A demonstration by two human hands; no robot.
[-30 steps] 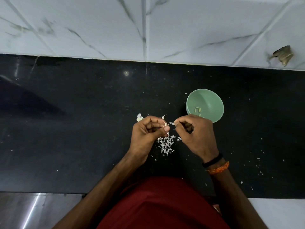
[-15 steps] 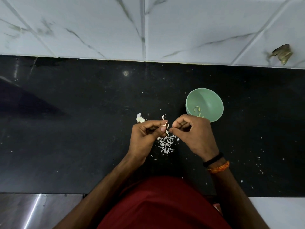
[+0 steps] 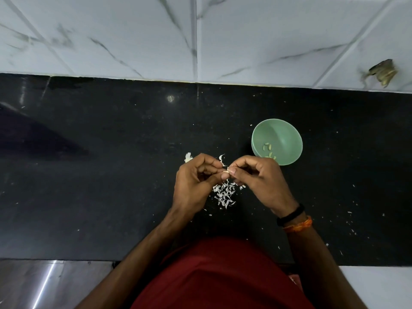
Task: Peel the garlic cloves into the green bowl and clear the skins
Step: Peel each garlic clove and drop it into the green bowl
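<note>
Garlic clove [image 3: 225, 171] pinched between left hand [image 3: 196, 181] and right hand [image 3: 258, 179], green bowl [image 3: 287, 132] at two o'clock, skins [image 3: 224, 194] at six.

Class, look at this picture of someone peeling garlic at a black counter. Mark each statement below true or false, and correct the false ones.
1. The green bowl is empty. False: a few peeled cloves lie inside it.
2. Both hands meet over the pile of skins. True: the left hand and right hand pinch a garlic clove between them.
3. The bowl stands to the person's left. False: it stands beyond the right hand.
4. Two bands sit on the right wrist. True: one black, one orange.
5. The skins have been cleared from the black counter. False: the pile and scattered bits remain.
</note>
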